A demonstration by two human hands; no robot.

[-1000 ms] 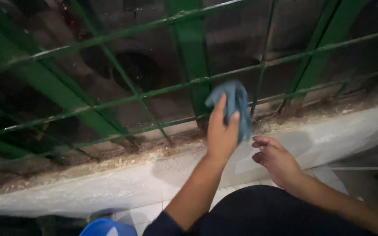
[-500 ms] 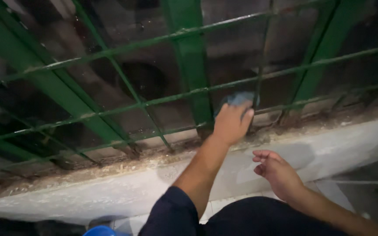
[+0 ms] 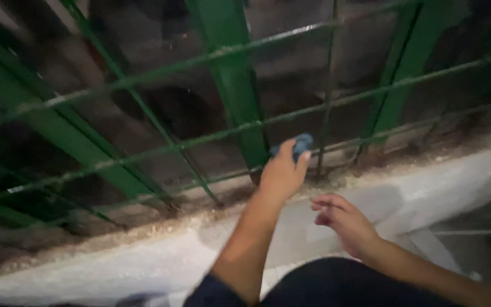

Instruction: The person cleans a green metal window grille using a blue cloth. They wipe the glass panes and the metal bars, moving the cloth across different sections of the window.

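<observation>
My left hand grips a small blue cloth and presses it against the low part of a green metal window grille, just right of a thick green upright. Most of the cloth is hidden behind my fingers. My right hand hovers lower right, over the white sill, holding nothing, with its fingers loosely curled and apart.
The grille's thin green bars cross dark glass. A strip of brownish dirt runs along the base of the frame on the sill. My dark-clothed lap fills the bottom middle.
My left hand has carried the cloth downward from a higher bar to the bottom of the grille, bunching it into the fist. The right hand has barely moved. The view has drifted slightly.
</observation>
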